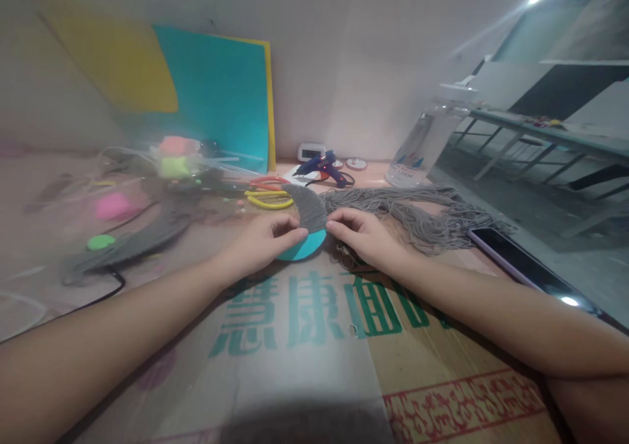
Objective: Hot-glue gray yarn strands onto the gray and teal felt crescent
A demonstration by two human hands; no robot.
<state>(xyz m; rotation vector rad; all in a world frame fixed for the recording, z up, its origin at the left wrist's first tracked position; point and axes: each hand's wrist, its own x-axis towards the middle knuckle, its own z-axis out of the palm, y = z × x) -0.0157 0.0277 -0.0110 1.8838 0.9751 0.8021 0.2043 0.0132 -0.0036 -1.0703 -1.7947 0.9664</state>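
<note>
Between my hands is a round teal card disc point(303, 247), its upper part covered with rows of grey yarn point(310, 209). My left hand point(268, 240) is closed at the disc's left edge, thumb and forefinger pinching it. On the other side, my right hand point(366, 236) pinches at the right edge where the yarn meets the bare teal; whether a strand is also in its fingers is too small to tell. A loose skein of grey yarn point(417, 211) lies behind and beside my right hand. Scissors with yellow handles point(270, 200) lie just beyond my left hand.
A blue glue gun point(322, 164) rests at the back before a small digital clock point(311, 151). A clear bottle point(423, 139) stands back right, a phone point(528, 264) right. Coloured sheets point(216, 97) lean on the wall. Cardboard point(314, 372) covers the table's front.
</note>
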